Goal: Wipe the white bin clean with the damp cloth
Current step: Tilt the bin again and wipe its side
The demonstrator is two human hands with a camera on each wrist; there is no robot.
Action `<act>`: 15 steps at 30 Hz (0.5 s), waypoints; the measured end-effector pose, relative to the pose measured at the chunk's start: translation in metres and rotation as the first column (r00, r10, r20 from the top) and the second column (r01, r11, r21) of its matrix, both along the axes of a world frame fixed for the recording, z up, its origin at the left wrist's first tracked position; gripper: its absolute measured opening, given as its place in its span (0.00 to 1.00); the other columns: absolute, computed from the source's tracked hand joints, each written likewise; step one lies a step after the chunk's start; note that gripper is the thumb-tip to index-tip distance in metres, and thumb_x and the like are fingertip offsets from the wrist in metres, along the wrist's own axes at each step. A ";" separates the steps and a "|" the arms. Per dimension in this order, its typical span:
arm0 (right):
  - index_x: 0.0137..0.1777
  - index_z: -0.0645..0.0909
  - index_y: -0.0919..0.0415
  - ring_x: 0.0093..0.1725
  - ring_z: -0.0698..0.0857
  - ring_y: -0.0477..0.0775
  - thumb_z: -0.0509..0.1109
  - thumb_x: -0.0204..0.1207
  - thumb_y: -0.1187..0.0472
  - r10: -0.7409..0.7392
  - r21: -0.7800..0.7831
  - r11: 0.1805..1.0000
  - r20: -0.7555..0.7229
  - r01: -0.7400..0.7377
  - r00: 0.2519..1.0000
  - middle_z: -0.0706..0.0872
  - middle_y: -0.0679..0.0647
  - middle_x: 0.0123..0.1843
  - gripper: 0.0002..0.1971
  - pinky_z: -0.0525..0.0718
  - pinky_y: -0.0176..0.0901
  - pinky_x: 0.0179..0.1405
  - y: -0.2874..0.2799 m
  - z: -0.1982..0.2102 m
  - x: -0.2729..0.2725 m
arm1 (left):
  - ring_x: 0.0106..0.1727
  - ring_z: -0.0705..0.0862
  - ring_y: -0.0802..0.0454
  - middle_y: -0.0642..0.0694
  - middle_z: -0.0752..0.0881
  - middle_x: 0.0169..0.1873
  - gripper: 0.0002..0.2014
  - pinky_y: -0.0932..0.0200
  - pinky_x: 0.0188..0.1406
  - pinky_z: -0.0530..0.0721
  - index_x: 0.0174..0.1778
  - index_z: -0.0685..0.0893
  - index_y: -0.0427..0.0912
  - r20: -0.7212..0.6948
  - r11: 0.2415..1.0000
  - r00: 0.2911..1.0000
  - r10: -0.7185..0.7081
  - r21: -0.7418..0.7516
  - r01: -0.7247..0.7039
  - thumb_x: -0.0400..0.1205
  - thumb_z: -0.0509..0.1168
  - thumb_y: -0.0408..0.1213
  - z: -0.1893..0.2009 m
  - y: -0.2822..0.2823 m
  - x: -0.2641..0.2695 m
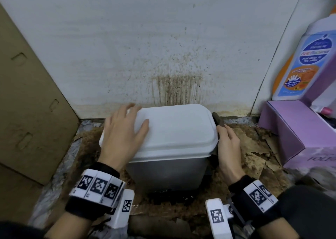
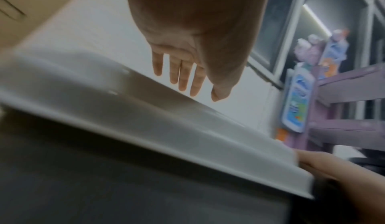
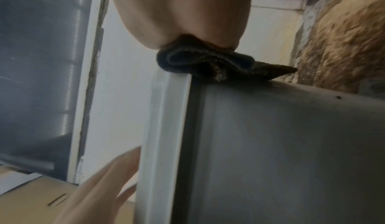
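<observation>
Head view: white bin point(image 1: 169, 148) stands on a stained, debris-strewn floor, hard against the spattered wall point(image 1: 163, 48), lid closed. Left hand point(image 1: 123, 135) lies flat on the near-left corner of the lid, fingers spread and straight, holding nothing. Right hand point(image 1: 228, 148) is at the bin's right side, under the lid's overhang, pressing a dark cloth point(image 3: 218, 63) to the bin wall; right wrist view shows the cloth bunched between palm and plastic, so the fingers look curled round it, though they are hidden.

Judgement on handling: bin is thin moulded plastic, likely light and, if empty, apt to slide or tip under a sideways wipe. Walls are smooth and will turn slick when wet. The flat hand on the lid is the sensible brace. Cloth is soft and floppy; best kept wadded in the palm.
</observation>
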State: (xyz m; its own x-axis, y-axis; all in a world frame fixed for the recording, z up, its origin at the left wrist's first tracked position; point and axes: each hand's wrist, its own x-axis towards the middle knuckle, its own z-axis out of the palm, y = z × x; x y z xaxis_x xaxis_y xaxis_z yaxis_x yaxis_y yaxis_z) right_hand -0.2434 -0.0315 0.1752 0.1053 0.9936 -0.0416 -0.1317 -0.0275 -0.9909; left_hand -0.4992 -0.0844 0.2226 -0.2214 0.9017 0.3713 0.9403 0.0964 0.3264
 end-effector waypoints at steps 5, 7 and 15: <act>0.69 0.86 0.46 0.62 0.90 0.43 0.62 0.91 0.53 0.069 -0.003 0.998 -0.051 -0.069 0.996 0.93 0.42 0.64 0.14 0.88 0.43 0.61 -0.006 0.012 -0.024 | 0.80 0.71 0.52 0.52 0.74 0.80 0.24 0.47 0.81 0.68 0.79 0.76 0.49 0.133 0.973 0.964 -0.229 0.005 0.230 0.90 0.58 0.54 0.014 0.002 0.043; 0.67 0.87 0.43 0.63 0.90 0.42 0.62 0.92 0.52 0.141 0.019 0.990 -0.065 -0.140 0.988 0.93 0.41 0.64 0.13 0.89 0.44 0.62 -0.009 0.020 -0.036 | 0.81 0.70 0.53 0.53 0.74 0.80 0.24 0.48 0.82 0.68 0.80 0.75 0.48 0.169 0.970 0.955 -0.243 0.013 0.245 0.90 0.56 0.54 0.020 0.004 0.050; 0.77 0.81 0.52 0.71 0.89 0.53 0.58 0.94 0.55 0.432 -0.013 0.895 -0.233 -0.447 0.871 0.91 0.51 0.70 0.17 0.84 0.54 0.74 -0.013 0.041 -0.071 | 0.71 0.67 0.45 0.43 0.70 0.70 0.27 0.58 0.67 0.64 0.79 0.72 0.49 0.139 0.998 0.989 -0.044 -0.028 0.048 0.87 0.58 0.59 0.030 0.011 0.035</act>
